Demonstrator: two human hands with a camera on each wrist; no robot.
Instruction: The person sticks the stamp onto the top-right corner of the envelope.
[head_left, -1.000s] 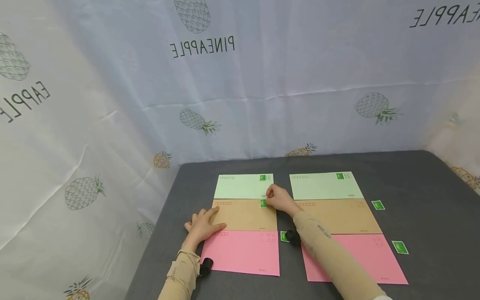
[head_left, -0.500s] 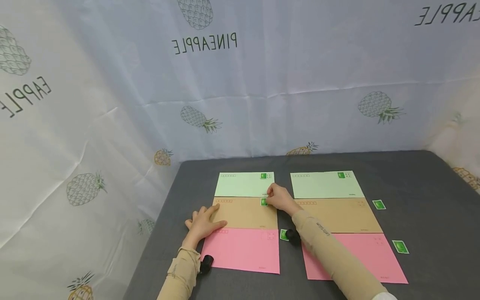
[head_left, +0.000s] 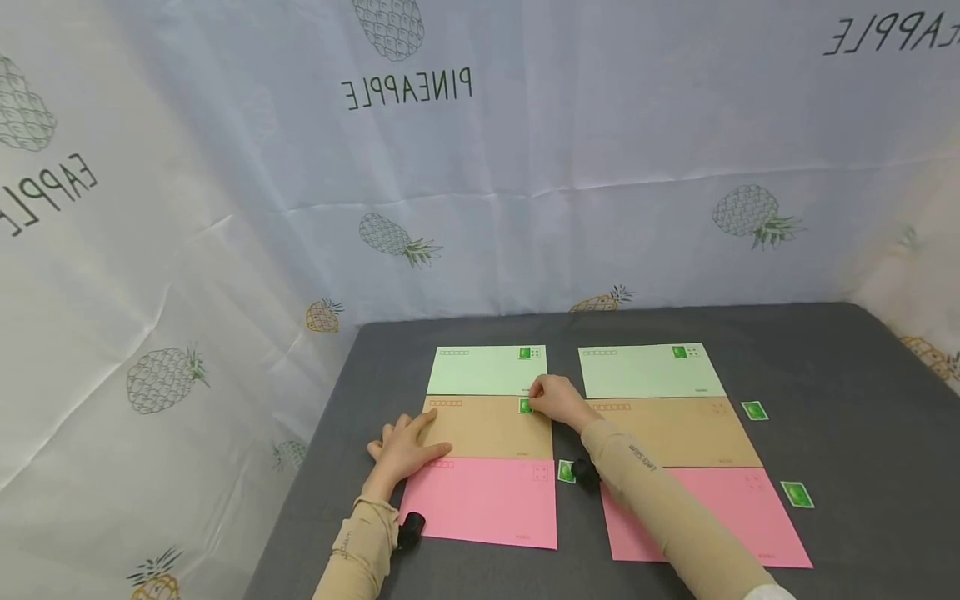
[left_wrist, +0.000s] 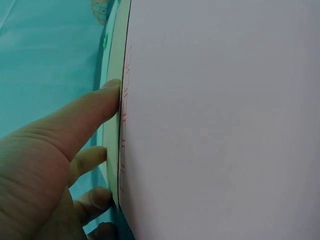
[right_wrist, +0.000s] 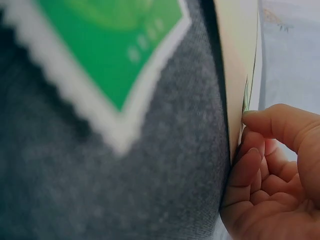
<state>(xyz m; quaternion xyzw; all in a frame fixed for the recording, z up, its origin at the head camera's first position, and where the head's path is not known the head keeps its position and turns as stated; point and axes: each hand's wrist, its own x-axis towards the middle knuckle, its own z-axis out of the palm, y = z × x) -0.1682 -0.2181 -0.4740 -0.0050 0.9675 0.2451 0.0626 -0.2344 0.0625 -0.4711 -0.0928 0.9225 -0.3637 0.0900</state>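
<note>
The far envelopes point(head_left: 480, 372) are pale green, the middle envelopes point(head_left: 480, 431) tan with orange boxes point(head_left: 446, 403), the near envelopes point(head_left: 480, 507) pink. The stamps point(head_left: 754, 411) are green with white serrated borders. The table point(head_left: 847, 375) is dark grey; the curtain point(head_left: 487, 150) whitish with green and yellow pineapples point(head_left: 745, 210). Sleeves point(head_left: 660, 492) are beige, cameras point(head_left: 411, 531) black.

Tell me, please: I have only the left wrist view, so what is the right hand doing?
Observer: The right hand pinches a green stamp at the upper right of the tan envelope.
Operator: Please, does any loose stamp lie near that arm?
Observer: Yes, one loose stamp lies on the table between the two columns of envelopes.
Operator: In the right column, which envelope has a stamp?
Observer: Only the farthest, the pale green envelope, shows one.
</note>
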